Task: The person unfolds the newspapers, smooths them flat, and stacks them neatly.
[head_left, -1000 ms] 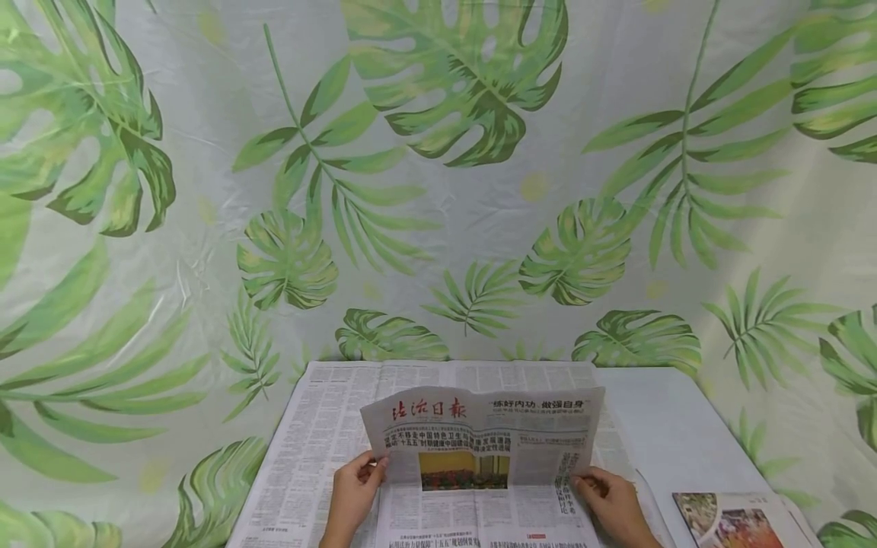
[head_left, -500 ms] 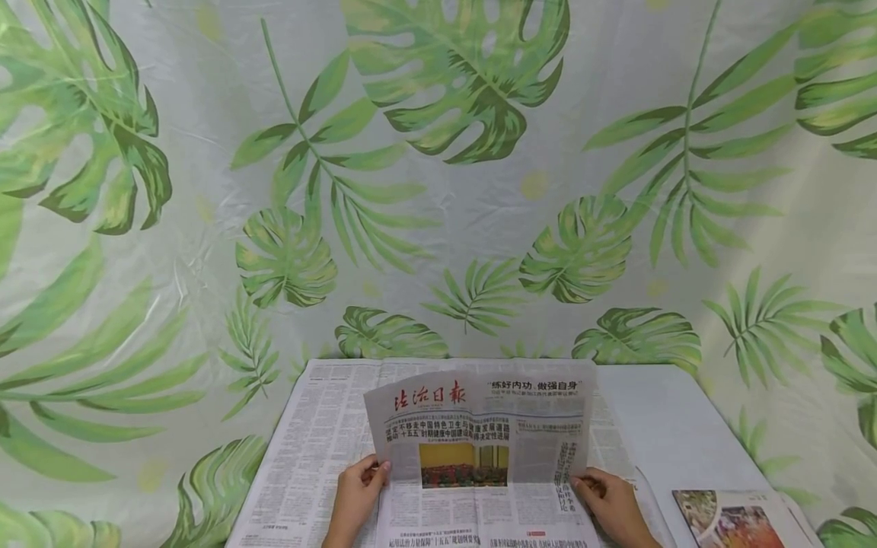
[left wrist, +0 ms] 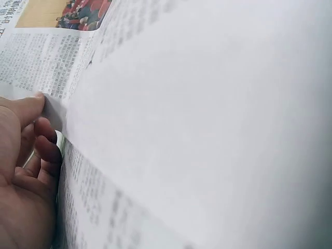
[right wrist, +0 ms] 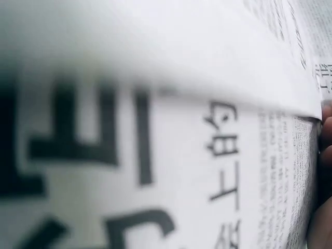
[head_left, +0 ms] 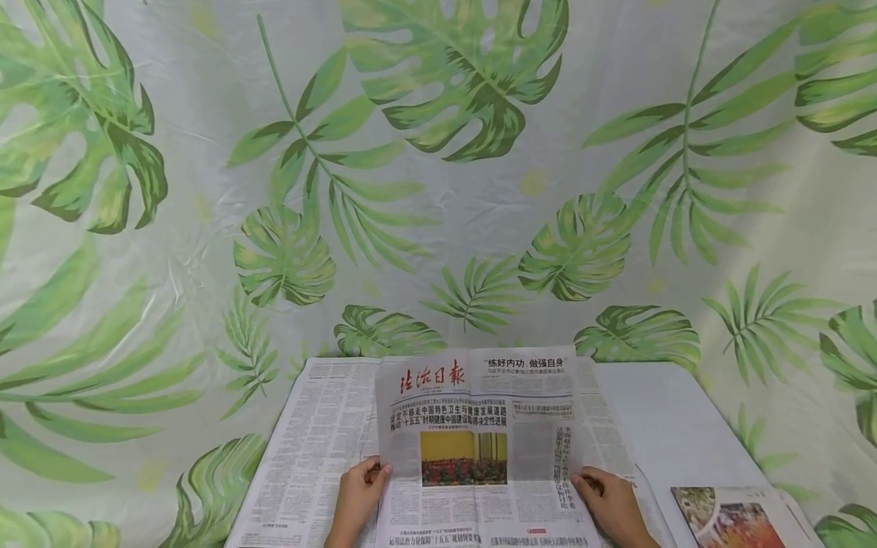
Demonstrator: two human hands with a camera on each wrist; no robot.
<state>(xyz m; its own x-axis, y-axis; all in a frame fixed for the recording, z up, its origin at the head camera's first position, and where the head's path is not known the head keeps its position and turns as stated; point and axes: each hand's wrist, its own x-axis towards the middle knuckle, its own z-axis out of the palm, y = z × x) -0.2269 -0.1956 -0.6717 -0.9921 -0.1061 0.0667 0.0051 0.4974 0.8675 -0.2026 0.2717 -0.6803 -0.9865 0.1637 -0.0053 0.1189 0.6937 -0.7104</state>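
Note:
A newspaper [head_left: 479, 464] with a red masthead and a colour photo stands upright, facing me, at the front of the table. My left hand [head_left: 359, 491] pinches its left edge between thumb and fingers, while my right hand [head_left: 608, 498] pinches the right edge at about the same height. Close up in the left wrist view, the left thumb lies on the printed face of the paper [left wrist: 52, 62] with curled fingers behind. Blurred newsprint [right wrist: 202, 176] fills most of the right wrist view, where only a few right fingers [right wrist: 326, 137] show at the edge.
More newspaper sheets [head_left: 301, 434] lie spread over the white table [head_left: 674, 434]. A booklet with a colourful cover [head_left: 736, 517] lies at the front right. Behind the table hangs a leaf-patterned curtain [head_left: 479, 205].
The newspaper's upper part has tipped up from leaning away to more upright, its top edge rising in view. Both hands keep their grip at nearly the same places.

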